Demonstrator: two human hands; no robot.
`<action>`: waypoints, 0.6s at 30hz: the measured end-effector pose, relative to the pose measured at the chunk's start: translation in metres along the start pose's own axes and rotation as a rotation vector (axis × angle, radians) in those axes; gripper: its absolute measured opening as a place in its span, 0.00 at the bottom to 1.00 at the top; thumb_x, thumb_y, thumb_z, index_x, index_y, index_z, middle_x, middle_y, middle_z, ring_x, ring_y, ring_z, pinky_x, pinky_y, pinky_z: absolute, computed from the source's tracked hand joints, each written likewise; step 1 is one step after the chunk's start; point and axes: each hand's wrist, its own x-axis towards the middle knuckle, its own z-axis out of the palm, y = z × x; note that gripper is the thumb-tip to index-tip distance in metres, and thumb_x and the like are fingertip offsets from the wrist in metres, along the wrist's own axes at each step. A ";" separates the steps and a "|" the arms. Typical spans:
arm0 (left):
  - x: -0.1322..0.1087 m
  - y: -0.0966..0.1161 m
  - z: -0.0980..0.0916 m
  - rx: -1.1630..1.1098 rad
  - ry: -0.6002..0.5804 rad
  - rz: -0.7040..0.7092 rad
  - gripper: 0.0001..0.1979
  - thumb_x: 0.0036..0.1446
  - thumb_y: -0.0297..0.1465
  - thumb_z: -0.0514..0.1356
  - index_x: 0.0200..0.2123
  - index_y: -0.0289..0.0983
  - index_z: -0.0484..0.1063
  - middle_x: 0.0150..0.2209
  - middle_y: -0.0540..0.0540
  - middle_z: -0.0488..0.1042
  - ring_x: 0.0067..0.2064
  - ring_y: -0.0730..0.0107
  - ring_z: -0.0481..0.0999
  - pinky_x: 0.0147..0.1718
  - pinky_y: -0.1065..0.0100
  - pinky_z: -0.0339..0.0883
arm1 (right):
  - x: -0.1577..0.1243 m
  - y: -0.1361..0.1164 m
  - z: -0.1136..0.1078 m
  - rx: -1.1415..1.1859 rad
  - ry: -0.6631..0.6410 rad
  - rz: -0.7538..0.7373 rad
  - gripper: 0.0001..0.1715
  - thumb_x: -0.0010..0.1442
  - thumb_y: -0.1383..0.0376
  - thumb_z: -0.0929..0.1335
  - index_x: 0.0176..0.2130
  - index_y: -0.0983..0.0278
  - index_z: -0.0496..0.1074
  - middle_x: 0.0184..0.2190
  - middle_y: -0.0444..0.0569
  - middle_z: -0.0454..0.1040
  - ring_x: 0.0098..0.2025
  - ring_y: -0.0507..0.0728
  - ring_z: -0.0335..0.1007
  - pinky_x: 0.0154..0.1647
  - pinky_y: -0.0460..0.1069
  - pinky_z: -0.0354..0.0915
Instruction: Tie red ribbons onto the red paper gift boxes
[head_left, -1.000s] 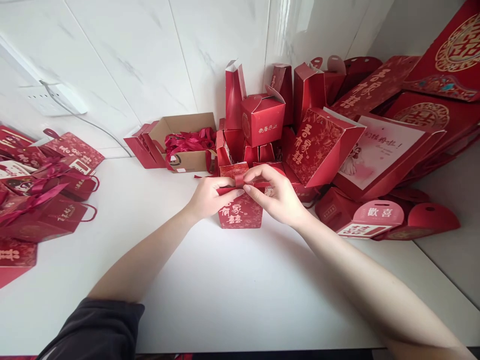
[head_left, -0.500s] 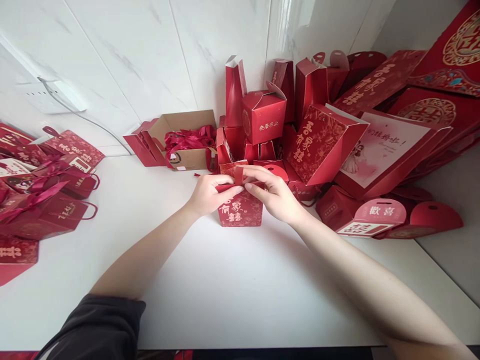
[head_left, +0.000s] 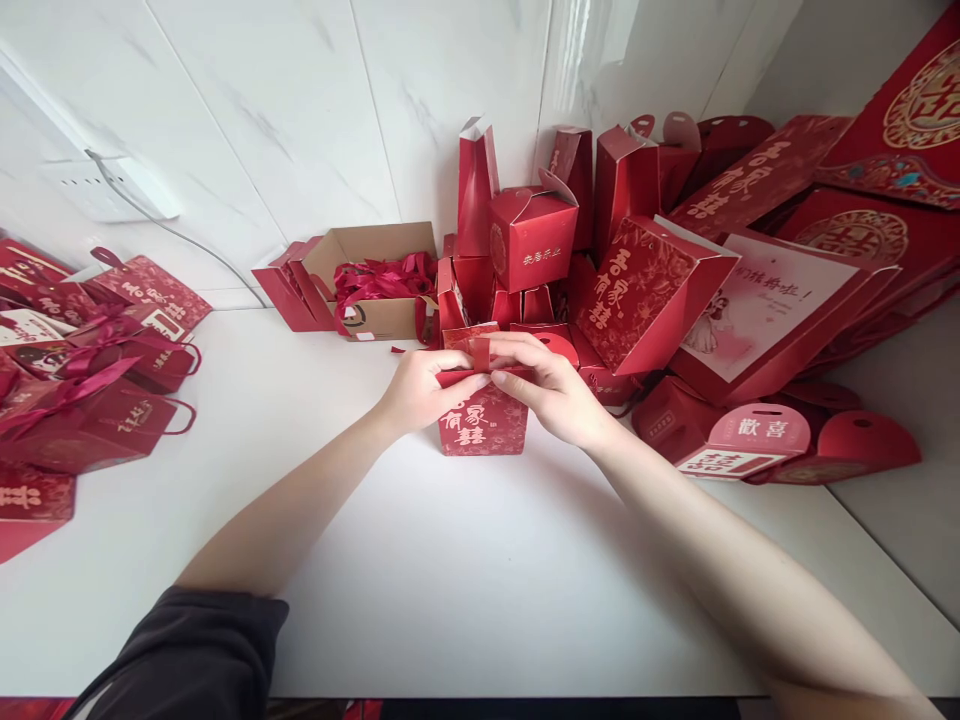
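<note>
A red gift box (head_left: 484, 428) with pale gold characters stands upright on the white table in front of me. My left hand (head_left: 421, 385) grips its top edge from the left, thumb along the near face and fingers behind. From the right, my right hand (head_left: 544, 390) pinches the same top edge, its thumb close to the left one. Between the hands a short red strap (head_left: 480, 353) stands up at the box's top. The far side of the box and several fingertips are hidden.
Behind the box stand several red gift boxes (head_left: 534, 240) and, to the right, larger red bags (head_left: 795, 310). A cardboard box (head_left: 382, 318) holds dark red ribbons (head_left: 386, 280). More red boxes (head_left: 112, 430) crowd the left. A cable (head_left: 180, 230) runs from a wall socket (head_left: 112, 190).
The view has shifted slightly. Both hands keep their hold at the top of the gift box, with hardly any visible movement.
</note>
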 end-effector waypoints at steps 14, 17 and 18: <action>0.003 0.006 -0.017 0.126 -0.091 0.059 0.09 0.58 0.35 0.61 0.35 0.35 0.78 0.35 0.46 0.81 0.37 0.66 0.78 0.39 0.67 0.70 | 0.000 -0.003 0.001 -0.105 0.018 0.105 0.07 0.61 0.62 0.69 0.40 0.61 0.67 0.39 0.46 0.72 0.41 0.56 0.69 0.43 0.51 0.66; 0.003 0.005 -0.021 0.227 -0.120 0.116 0.09 0.58 0.35 0.61 0.33 0.36 0.78 0.32 0.47 0.80 0.34 0.67 0.77 0.35 0.68 0.67 | -0.001 -0.005 0.003 -0.213 -0.015 0.138 0.05 0.64 0.61 0.66 0.37 0.61 0.68 0.34 0.44 0.73 0.35 0.54 0.68 0.38 0.50 0.64; 0.003 0.006 -0.022 0.257 -0.131 0.125 0.09 0.58 0.35 0.60 0.32 0.37 0.77 0.31 0.48 0.79 0.32 0.68 0.76 0.33 0.68 0.65 | -0.002 -0.005 0.003 -0.233 -0.016 0.131 0.06 0.64 0.61 0.66 0.36 0.61 0.68 0.33 0.44 0.73 0.34 0.54 0.67 0.38 0.50 0.63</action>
